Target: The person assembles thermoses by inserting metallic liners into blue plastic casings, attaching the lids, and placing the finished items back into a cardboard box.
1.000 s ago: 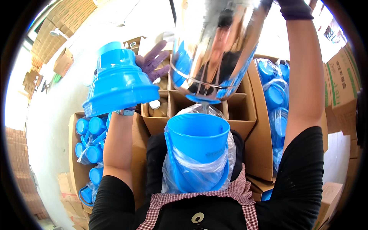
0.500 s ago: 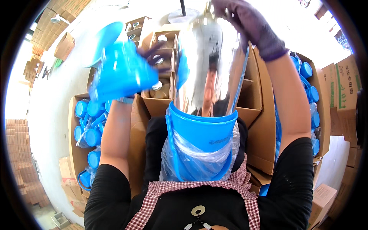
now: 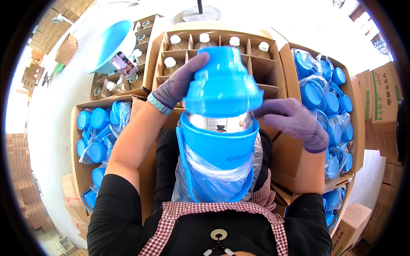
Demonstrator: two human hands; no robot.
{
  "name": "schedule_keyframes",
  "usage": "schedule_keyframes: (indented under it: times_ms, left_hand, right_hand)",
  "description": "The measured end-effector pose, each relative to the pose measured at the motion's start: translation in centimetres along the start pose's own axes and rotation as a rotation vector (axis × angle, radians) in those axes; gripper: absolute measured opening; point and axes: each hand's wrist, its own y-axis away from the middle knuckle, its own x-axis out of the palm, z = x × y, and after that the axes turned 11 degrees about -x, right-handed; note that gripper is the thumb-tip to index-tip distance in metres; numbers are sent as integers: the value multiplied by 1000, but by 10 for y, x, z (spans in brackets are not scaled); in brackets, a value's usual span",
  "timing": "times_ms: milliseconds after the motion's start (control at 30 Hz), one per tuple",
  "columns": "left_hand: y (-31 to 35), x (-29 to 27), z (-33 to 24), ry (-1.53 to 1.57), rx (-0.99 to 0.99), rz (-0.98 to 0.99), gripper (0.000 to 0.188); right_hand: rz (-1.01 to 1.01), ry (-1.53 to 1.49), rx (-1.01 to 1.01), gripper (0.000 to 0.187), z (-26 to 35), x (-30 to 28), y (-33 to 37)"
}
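A blue thermos body [image 3: 220, 149] stands upright between my legs, its lower part wrapped in clear plastic bag. The silvery vacuum liner [image 3: 217, 123] sits down inside it, with only a band showing above the rim. My left hand [image 3: 181, 83], in a purple-grey glove, grips a stepped blue thermos top [image 3: 224, 85] held just over the liner and slightly blurred. Its fingers behind the top are hidden. My right hand [image 3: 294, 121], gloved too, is open beside the top's lower right edge, fingers stretched toward it; whether they touch it, I cannot tell.
Ahead, a divided carton [image 3: 277, 85] holds several liners with white-capped necks. Cartons of blue thermos parts stand at left [image 3: 100, 117] and right [image 3: 333, 100]. A blue basin [image 3: 113, 42] and a phone [image 3: 124, 65] lie at the far left. A round stand base [image 3: 201, 13] is beyond.
The liner has gone down into the blue body, and my right hand has left it. My left hand has brought the blue top from the left to above the liner.
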Motion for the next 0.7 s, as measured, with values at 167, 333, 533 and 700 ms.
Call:
schedule_keyframes:
  times_ms: [167, 333, 533, 700]
  left_hand:
    - [4, -21, 6, 26, -90, 139, 93]
    - [1, -20, 2, -24, -85, 103, 92]
    - [5, -4, -8, -100, 3, 81, 107]
    - [13, 4, -4, -130, -58, 107, 114]
  right_hand:
    - [-375, 74, -410, 43, -3, -24, -9]
    - [-424, 91, -652, 51, 2, 3, -93]
    - [-285, 127, -711, 62, 27, 3, -106]
    - [-331, -21, -654, 69, 13, 4, -108]
